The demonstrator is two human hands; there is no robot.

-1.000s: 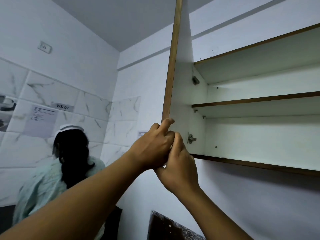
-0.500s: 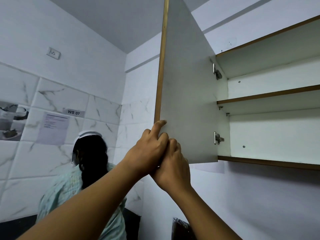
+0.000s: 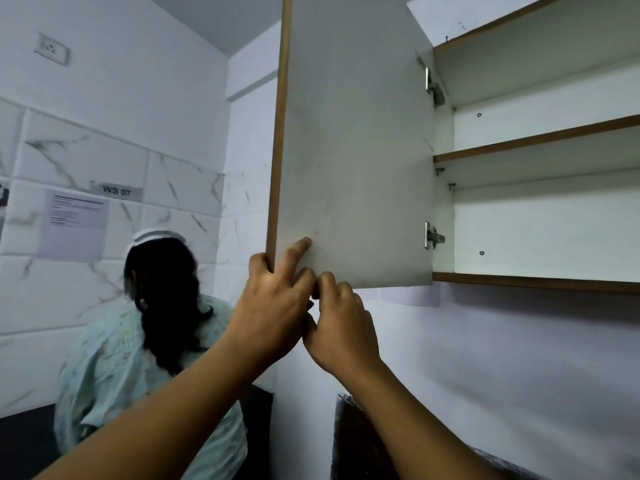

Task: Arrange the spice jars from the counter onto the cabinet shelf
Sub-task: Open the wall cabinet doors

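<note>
— Hands?
— My left hand (image 3: 273, 306) grips the open door (image 3: 353, 150) at its lower outer corner, forefinger flat on the inner face. My right hand (image 3: 341, 327) touches the left, with its fingers curled at the door's bottom edge. Whether they pinch it, I can't tell.
— Shelf (image 3: 536, 140)?
— Right of the door, inside the cabinet.
— Else?
— A person in pale green (image 3: 149, 341), lower left.

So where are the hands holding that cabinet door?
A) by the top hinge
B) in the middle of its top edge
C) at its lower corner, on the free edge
C: the left hand grips the door at its lower free corner, and the right hand holds the bottom edge beside it.
</note>
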